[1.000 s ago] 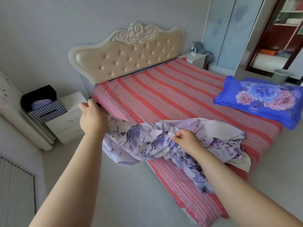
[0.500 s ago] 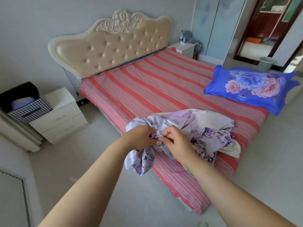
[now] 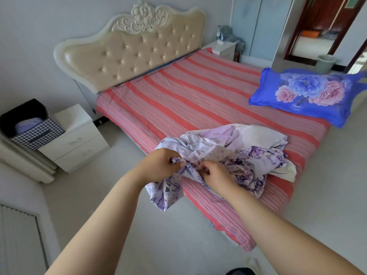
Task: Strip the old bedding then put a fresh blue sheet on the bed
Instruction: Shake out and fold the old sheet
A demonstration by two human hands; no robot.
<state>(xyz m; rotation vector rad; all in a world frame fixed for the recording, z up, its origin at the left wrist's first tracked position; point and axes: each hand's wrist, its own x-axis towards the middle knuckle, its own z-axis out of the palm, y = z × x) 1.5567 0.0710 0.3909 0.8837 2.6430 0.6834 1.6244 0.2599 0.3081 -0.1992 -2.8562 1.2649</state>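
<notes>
Purple flowery cloth (image 3: 228,155) lies bunched on the near edge of the striped bed (image 3: 188,100). Left hand (image 3: 158,165) and right hand (image 3: 214,173) both pinch it close together; the rest stretches away to the right.

You are looking down at a bed (image 3: 178,100) covered by a red and pink striped sheet (image 3: 198,92), with a cream tufted headboard (image 3: 127,54) at its far end. A blue pillow (image 3: 305,94) with pink and blue flowers lies on the sheet near the far edge. A crumpled purple flowered cloth (image 3: 234,151) lies at the near edge, one end hanging over the side.
</notes>
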